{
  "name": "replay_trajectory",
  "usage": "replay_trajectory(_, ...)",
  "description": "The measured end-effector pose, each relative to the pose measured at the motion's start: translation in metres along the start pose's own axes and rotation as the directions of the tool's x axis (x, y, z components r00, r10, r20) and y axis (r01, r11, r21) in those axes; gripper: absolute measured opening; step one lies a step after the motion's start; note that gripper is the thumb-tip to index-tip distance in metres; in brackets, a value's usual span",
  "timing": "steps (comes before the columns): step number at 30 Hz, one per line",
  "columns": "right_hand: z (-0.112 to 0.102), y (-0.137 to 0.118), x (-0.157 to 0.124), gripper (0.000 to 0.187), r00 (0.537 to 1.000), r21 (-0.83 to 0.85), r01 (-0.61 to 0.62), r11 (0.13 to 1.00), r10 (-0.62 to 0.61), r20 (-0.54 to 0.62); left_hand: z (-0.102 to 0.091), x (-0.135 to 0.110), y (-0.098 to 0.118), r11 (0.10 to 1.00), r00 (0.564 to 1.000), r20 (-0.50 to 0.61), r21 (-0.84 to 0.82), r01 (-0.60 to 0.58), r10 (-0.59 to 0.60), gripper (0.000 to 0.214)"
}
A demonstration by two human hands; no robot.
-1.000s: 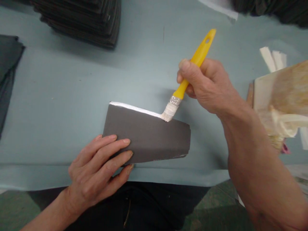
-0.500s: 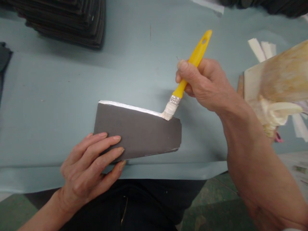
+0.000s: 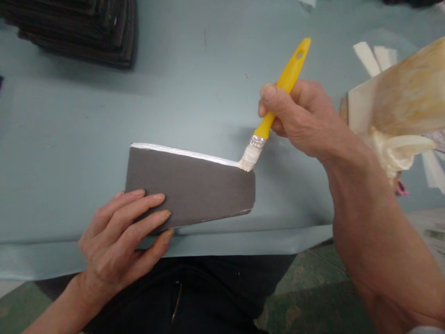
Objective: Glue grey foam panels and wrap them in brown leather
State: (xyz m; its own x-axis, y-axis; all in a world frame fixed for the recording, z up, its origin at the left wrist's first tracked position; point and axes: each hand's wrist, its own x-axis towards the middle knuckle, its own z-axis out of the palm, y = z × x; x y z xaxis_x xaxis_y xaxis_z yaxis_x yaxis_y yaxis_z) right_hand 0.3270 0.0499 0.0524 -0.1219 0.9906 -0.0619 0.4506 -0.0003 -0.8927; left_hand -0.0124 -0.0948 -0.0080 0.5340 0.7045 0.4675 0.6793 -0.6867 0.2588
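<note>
A dark grey sheet piece (image 3: 194,185) lies flat on the pale blue table cover (image 3: 69,139), near its front edge. A white wet stripe runs along the piece's far edge. My left hand (image 3: 121,236) rests on the piece's near left corner with its fingers stretched flat. My right hand (image 3: 299,116) is closed round the yellow handle of a small brush (image 3: 274,106). The brush's white bristles touch the far right corner of the grey piece, at the end of the white stripe.
A stack of dark sheets (image 3: 76,28) stands at the far left. At the right lie a stained pale board (image 3: 403,97), a whitish lump (image 3: 396,153) below it, and white strips (image 3: 371,58) behind.
The brush has travelled right along the far edge to the corner, lengthening the white stripe. The left hand stays on the piece. The whole view has drifted left.
</note>
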Motion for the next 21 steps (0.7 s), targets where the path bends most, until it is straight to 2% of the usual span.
replay_trajectory(3, -0.002, -0.002, -0.002, 0.045, 1.000, 0.015, -0.015, 1.000, 0.015, -0.022, -0.001, 0.000, 0.000, 1.000, 1.000, 0.027, 0.001, 0.007, -0.007, 0.039)
replay_trajectory(8, -0.008, -0.011, -0.008, 0.043, 0.988, -0.051, -0.155, 0.987, 0.153, -0.035, -0.002, -0.001, 0.000, 1.000, 1.000, 0.023, -0.012, 0.021, -0.021, 0.041)
replay_trajectory(13, -0.021, -0.015, -0.022, 0.037, 0.968, -0.112, -0.239, 0.965, 0.227, -0.107, -0.002, -0.001, -0.002, 1.000, 0.999, 0.037, -0.016, 0.012, -0.011, 0.042)
replay_trajectory(17, -0.029, -0.014, -0.037, 0.037, 0.956, -0.062, -0.242, 0.968, 0.227, -0.183, -0.002, 0.002, 0.000, 1.000, 0.999, 0.039, -0.023, 0.010, -0.009, 0.040)
replay_trajectory(21, -0.021, -0.015, -0.054, 0.037, 0.950, 0.014, -0.182, 0.983, 0.180, -0.254, -0.004, 0.003, 0.004, 0.999, 0.998, 0.060, -0.038, 0.036, -0.033, 0.035)
